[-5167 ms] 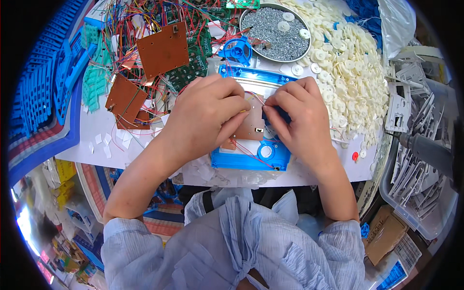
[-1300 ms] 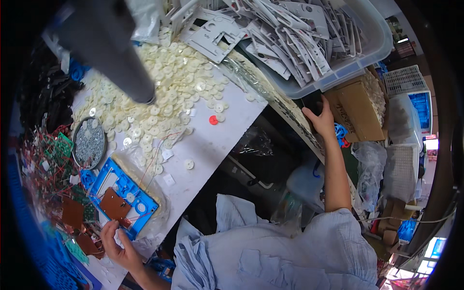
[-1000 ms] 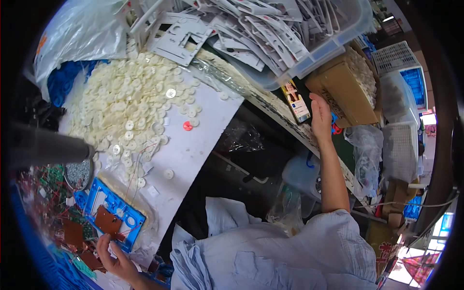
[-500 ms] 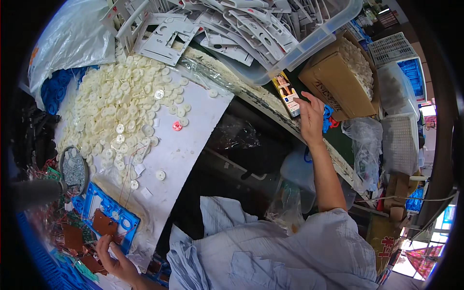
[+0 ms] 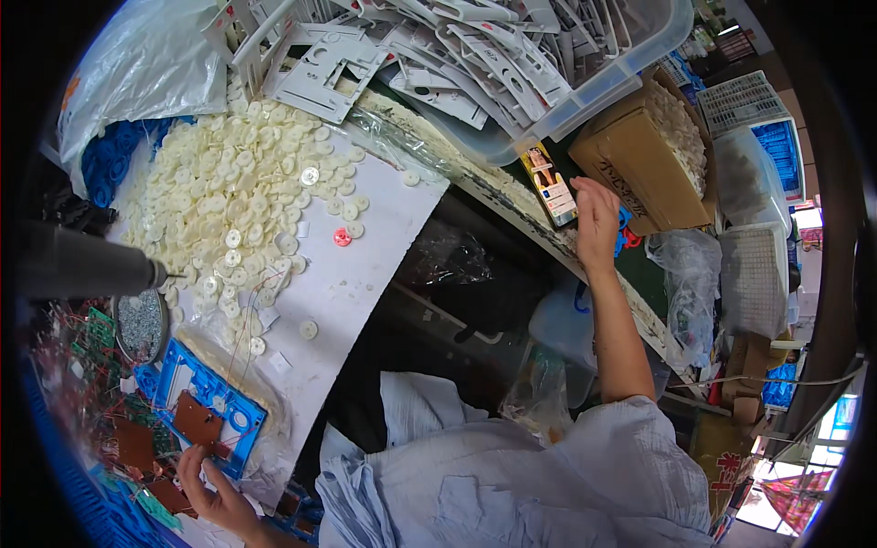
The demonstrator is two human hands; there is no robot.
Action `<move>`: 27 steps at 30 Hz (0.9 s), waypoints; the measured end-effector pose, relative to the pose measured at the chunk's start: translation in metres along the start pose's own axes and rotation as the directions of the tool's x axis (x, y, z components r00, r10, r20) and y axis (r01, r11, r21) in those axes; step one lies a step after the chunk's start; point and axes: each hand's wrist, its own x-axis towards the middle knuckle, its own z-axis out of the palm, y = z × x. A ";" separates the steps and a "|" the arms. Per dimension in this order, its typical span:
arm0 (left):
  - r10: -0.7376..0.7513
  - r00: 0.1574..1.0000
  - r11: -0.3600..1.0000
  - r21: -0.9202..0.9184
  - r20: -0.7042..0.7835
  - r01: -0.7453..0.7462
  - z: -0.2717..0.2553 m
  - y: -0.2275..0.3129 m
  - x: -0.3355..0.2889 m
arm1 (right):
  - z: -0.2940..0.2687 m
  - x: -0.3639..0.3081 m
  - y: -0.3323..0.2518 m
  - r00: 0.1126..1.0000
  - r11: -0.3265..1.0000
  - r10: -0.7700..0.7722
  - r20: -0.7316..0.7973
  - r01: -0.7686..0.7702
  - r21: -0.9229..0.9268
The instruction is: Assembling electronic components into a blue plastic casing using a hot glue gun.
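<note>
My left hand (image 5: 217,493) is open at the lower left, thumb apart from the fingers. Its fingertips rest at the near edge of a blue plastic housing (image 5: 248,447), beside a brown circuit board (image 5: 196,420) lying in it. Whether they touch the board I cannot tell. At the upper right, my right hand (image 5: 598,219) is open with loosely bent fingers, beside a phone (image 5: 548,185) with a lit screen. A dark, cylindrical electric screwdriver (image 5: 91,262) juts in from the left, its metal tip over the edge of a heap of cream plastic discs (image 5: 228,183).
A round dish of small screws (image 5: 140,329) sits below the screwdriver. One red disc (image 5: 342,237) lies on the white work surface (image 5: 365,196). A clear bin (image 5: 630,87) of white plastic parts stands at the back, with a cardboard box (image 5: 621,155) to its right. Wires and boards clutter the left.
The screwdriver has swung up and away from the screw dish. My right hand's fingers have drawn in from the phone screen. My left hand has hardly moved.
</note>
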 end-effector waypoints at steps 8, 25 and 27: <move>-0.018 1.000 1.000 -0.002 -0.003 0.018 -0.002 -0.002 -0.007 | 0.025 0.028 0.032 0.954 0.960 0.265 0.143 -0.275 0.059; -0.053 0.994 0.997 -0.068 -0.096 0.046 -0.001 0.008 0.002 | 0.043 0.049 0.126 0.889 0.914 0.220 0.403 -0.332 0.233; -0.050 0.994 0.995 -0.087 -0.093 0.041 -0.006 0.005 0.010 | 0.039 0.051 0.141 0.890 0.946 0.156 0.427 -0.260 0.195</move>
